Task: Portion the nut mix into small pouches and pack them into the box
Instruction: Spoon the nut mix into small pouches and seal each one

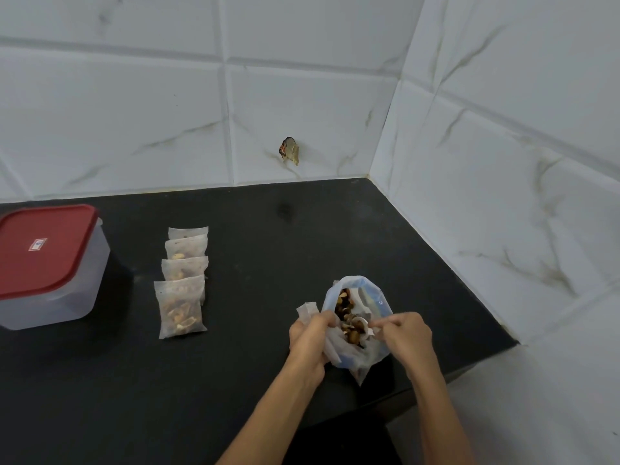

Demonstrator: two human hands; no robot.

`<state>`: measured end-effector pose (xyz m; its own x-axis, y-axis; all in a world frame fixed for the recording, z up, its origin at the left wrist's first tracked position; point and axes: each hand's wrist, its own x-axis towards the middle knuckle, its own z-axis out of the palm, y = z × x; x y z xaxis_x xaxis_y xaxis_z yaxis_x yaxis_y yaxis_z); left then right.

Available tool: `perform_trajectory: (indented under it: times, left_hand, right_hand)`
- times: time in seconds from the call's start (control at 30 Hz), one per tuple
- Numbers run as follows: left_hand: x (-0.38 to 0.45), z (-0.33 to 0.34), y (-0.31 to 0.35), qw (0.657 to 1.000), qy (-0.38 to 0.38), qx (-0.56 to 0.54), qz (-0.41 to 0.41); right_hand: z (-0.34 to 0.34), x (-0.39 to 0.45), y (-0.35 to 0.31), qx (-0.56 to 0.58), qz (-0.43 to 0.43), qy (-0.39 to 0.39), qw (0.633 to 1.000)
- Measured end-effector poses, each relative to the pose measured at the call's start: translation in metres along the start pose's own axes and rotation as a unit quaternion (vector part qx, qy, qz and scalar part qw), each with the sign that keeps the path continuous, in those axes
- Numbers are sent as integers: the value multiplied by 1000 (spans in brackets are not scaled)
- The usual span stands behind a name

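Head camera looks down at two bare forearms that reach forward over a black counter [255,236]. The left hand [310,335] has its fingers curled around the left edge of a clear plastic bag [377,308], and some small white pouches [307,312] stick out above its knuckles. The right hand [407,333] pinches something small and pale at the bag's mouth — I cannot tell exactly what it is.

The counter sits in a corner of white marble-look tiles [134,112], and a small brown spot [290,151] is on the back wall.

At the far left stands a clear box [67,297], closed with a red lid [43,250]. Between the box and the hands lie four filled pouches [183,280] in an overlapping row — translucent, with brown nuts inside. The bag stands open near the front edge, and the nut mix [349,317] shows dark brown within it.
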<state>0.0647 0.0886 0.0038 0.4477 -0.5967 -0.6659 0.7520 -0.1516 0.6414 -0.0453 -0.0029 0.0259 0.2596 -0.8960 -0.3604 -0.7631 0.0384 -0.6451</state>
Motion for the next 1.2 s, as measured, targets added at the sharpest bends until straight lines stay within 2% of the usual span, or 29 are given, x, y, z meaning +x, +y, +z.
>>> perform_trajectory:
  times: [0.17, 0.4, 0.77, 0.93, 1.2]
  left_hand:
    - [-2, 5, -3, 997, 12, 77, 11]
    - [-4, 7, -5, 1000, 28, 5, -1]
    - [-11, 12, -8, 998, 14, -53, 9]
    - [-12, 13, -9, 998, 28, -59, 9]
    - [-11, 14, -15, 998, 31, 1, 50]
  right_hand:
    - [5, -4, -2, -25, -40, 11, 999]
    - [6, -5, -5, -54, -61, 3, 997]
    - [0, -1, 10, 149, 75, -26, 986]
    - [-5, 1, 15, 218, 125, -57, 966]
    - [-3, 3, 22, 348, 175, -66, 919]
